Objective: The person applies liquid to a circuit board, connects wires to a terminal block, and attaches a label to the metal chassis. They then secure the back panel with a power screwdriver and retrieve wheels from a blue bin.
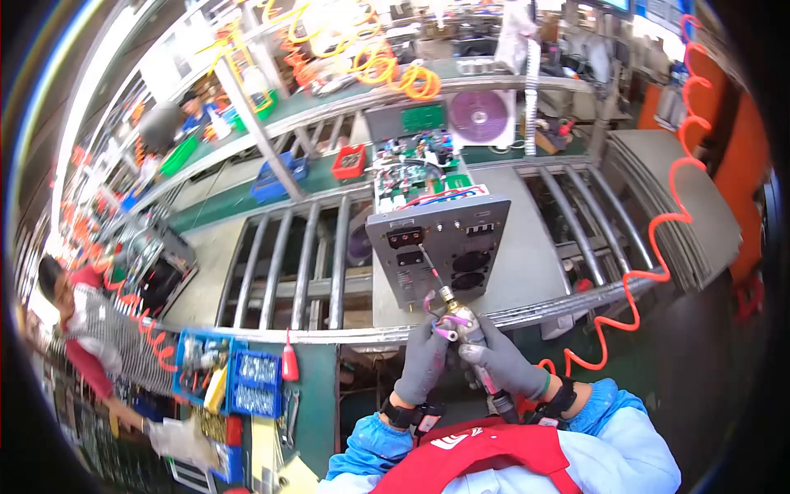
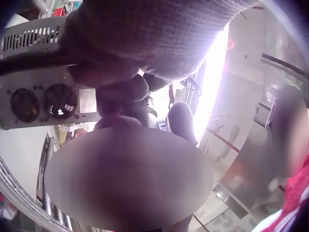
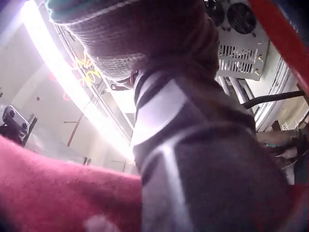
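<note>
The grey-gloved left hand (image 1: 423,362) and right hand (image 1: 510,361) curl round a silver power driver (image 1: 466,323) (probably for steadiness), pointed towards the dark-grey metal panel (image 1: 401,278) upright near the front edge of the roller conveyor (image 1: 308,267).

Red bottle (image 1: 290,364) beside blue bins (image 1: 257,384)

Left hand (image 1: 422,361), right hand (image 1: 510,360): grey gloves, ribbed knit texture. Black wrist straps (image 1: 400,415), small dark modules attached; left module (image 1: 429,418) with pale, reddish marking, at three o'clock of its strap. Bright blue sleeve covers (image 1: 374,445), gathered, small dark specks. Pale blue-white shirt (image 1: 629,449). Red apron (image 1: 494,461), white marking (image 1: 455,439) at eleven o'clock, partly legible only.
</note>
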The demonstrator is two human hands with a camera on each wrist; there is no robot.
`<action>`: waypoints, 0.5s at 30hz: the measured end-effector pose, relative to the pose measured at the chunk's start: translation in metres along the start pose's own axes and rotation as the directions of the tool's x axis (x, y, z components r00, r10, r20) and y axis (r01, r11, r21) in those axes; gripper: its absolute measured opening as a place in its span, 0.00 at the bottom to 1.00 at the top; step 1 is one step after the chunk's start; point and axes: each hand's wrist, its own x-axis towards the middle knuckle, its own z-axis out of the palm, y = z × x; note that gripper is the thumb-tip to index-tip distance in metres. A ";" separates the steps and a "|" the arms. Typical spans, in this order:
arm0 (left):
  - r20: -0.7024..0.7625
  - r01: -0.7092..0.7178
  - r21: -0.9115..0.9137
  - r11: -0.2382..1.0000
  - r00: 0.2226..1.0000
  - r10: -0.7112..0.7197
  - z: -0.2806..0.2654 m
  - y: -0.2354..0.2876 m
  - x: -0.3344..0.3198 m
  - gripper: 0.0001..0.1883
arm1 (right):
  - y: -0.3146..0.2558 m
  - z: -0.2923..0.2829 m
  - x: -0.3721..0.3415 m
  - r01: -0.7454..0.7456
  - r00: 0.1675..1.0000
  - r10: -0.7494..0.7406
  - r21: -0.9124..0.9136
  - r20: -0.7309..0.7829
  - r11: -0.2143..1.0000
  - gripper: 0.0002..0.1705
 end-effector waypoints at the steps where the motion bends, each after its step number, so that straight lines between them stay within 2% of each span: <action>1: 0.029 0.010 -0.042 0.999 1.000 -0.009 -0.008 0.001 0.003 0.17 | 0.002 0.012 0.001 -0.001 0.999 0.001 0.016 -0.047 1.000 0.45; 5: 0.088 0.043 -0.087 0.995 0.996 -0.035 -0.036 0.004 0.013 0.16 | 0.005 0.050 0.016 0.038 0.981 -0.033 0.025 -0.190 0.999 0.44; 6: 0.102 0.025 -0.027 0.999 0.995 -0.022 -0.041 0.008 0.013 0.16 | 0.008 0.056 0.018 0.045 0.974 -0.041 0.013 -0.221 0.999 0.44; 9: 0.135 0.031 -0.016 0.999 0.990 -0.029 -0.052 0.011 0.015 0.15 | 0.008 0.074 0.019 0.083 0.959 -0.077 0.010 -0.272 0.996 0.45; 10: 0.156 -0.038 -0.029 0.999 0.987 0.042 -0.055 0.003 0.018 0.15 | 0.009 0.076 0.020 0.095 0.956 -0.091 0.001 -0.280 0.995 0.45; 13: 0.188 -0.077 -0.043 0.996 0.979 0.083 -0.060 -0.003 0.022 0.14 | 0.009 0.082 0.021 0.098 0.944 -0.103 -0.031 -0.313 0.995 0.43; 15: 0.203 -0.005 -0.019 1.000 0.979 0.009 -0.063 0.005 0.021 0.17 | 0.011 0.084 0.023 0.071 0.940 -0.079 -0.036 -0.333 0.997 0.40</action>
